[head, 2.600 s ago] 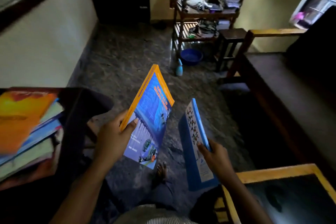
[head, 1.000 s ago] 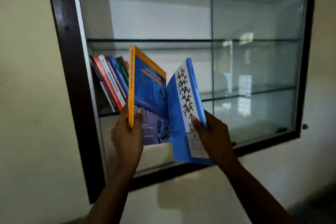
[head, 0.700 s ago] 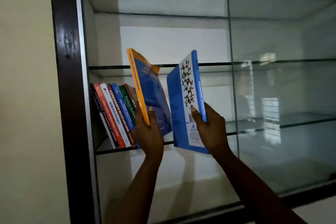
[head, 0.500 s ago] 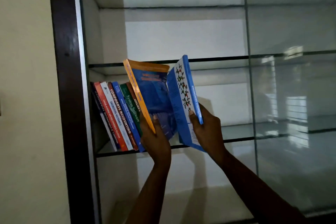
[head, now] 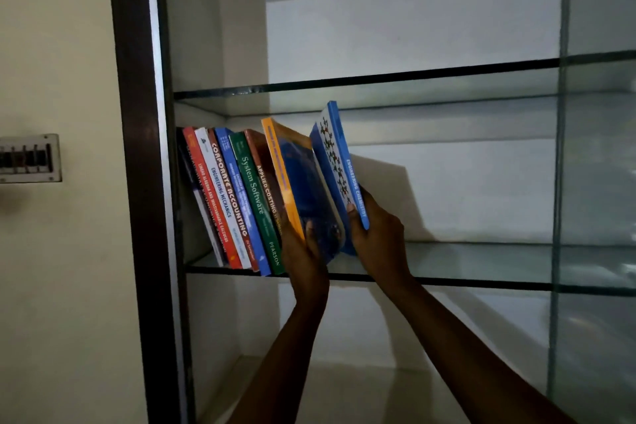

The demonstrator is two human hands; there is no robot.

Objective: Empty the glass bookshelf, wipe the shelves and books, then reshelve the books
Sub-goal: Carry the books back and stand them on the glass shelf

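The glass bookshelf (head: 134, 148) is set in a dark frame in a pale wall, and two bare forearms reach up into it from the near edge. The left hand (head: 303, 251) grips the lower end of an orange-spined book (head: 282, 179), thumb laid on its blue cover. Just right of it, the right hand (head: 378, 237) grips a blue book (head: 335, 155) marked Engineering Chemistry, thumb on the front cover and fingers wrapped behind. Both books tilt to the left over the middle glass shelf (head: 481, 282); the hands hide their bottom edges, so whether they rest on the glass cannot be told. The orange-spined book lies against a row of books (head: 234, 196) that stands on the same shelf and leans left to the cabinet's side wall, with the spines System Software and Corporate Accounting readable. Above is an upper glass shelf (head: 378, 79). On the wall to the left hangs a switch plate (head: 29, 158).
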